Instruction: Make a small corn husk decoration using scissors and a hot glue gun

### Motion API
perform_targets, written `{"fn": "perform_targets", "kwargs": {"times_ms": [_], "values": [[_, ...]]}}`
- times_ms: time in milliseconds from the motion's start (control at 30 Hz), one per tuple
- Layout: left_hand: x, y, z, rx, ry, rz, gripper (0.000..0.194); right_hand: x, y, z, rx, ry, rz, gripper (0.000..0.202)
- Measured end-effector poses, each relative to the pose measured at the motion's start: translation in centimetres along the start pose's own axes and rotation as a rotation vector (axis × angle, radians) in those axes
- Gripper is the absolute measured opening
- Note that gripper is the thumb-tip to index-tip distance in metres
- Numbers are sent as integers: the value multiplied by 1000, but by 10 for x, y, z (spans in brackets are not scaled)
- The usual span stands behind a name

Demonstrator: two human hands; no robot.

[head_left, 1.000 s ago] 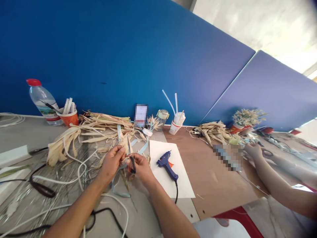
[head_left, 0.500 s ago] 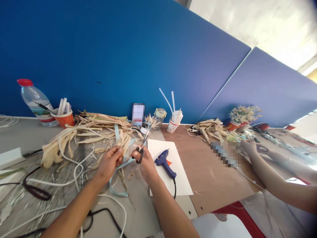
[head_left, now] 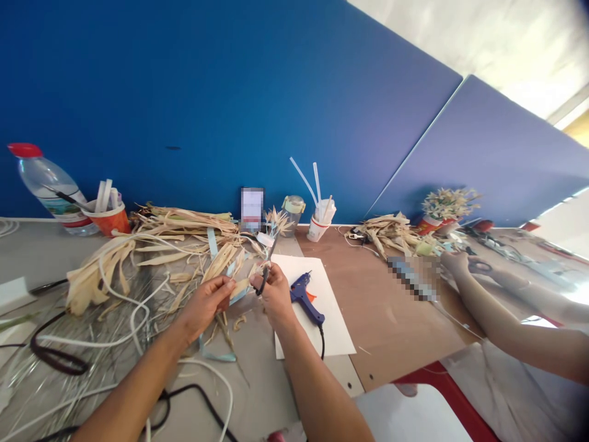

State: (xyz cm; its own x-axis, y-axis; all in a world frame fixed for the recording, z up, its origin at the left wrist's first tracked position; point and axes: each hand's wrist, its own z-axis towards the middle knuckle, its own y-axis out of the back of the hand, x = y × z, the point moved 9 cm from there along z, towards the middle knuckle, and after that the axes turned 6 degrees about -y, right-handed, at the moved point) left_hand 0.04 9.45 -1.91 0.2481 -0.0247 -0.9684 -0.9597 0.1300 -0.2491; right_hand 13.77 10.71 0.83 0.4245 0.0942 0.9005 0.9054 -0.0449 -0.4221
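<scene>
My left hand (head_left: 212, 302) is closed in a pinch on a small piece of pale corn husk (head_left: 240, 286). Close beside it, my right hand (head_left: 275, 291) grips a pair of dark-handled scissors (head_left: 263, 281), whose blades point up and away. The husk piece lies between the two hands. More dried husk (head_left: 223, 261) and light blue strips (head_left: 216, 356) are on the table around them. A blue glue gun (head_left: 307, 301) lies on a white sheet (head_left: 338, 334) just right of my right hand.
White cables (head_left: 138, 316) loop across the left side. Behind stand a bottle (head_left: 55, 193), an orange cup (head_left: 110, 221), a phone (head_left: 252, 209), a jar (head_left: 292, 215) and a cup with straws (head_left: 318, 228). At right, another person's arms (head_left: 488, 307) reach over the table.
The view has shifted slightly. My hands have come closer together, my left hand now lower on the husk side, and the scissors have turned more upright with their blades nearer together.
</scene>
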Motion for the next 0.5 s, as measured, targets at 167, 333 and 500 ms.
{"fn": "perform_targets", "kwargs": {"times_ms": [167,333,500], "values": [[2,4,0,-84,-16,20,33,3,-3,-3,0,38,-71,29],[-8,18,-1,-244,-76,139,34,2,1,-1,-11,52,-107,30],[-16,26,0,-287,-119,179,33,3,10,5,-48,53,-47,31]]}}
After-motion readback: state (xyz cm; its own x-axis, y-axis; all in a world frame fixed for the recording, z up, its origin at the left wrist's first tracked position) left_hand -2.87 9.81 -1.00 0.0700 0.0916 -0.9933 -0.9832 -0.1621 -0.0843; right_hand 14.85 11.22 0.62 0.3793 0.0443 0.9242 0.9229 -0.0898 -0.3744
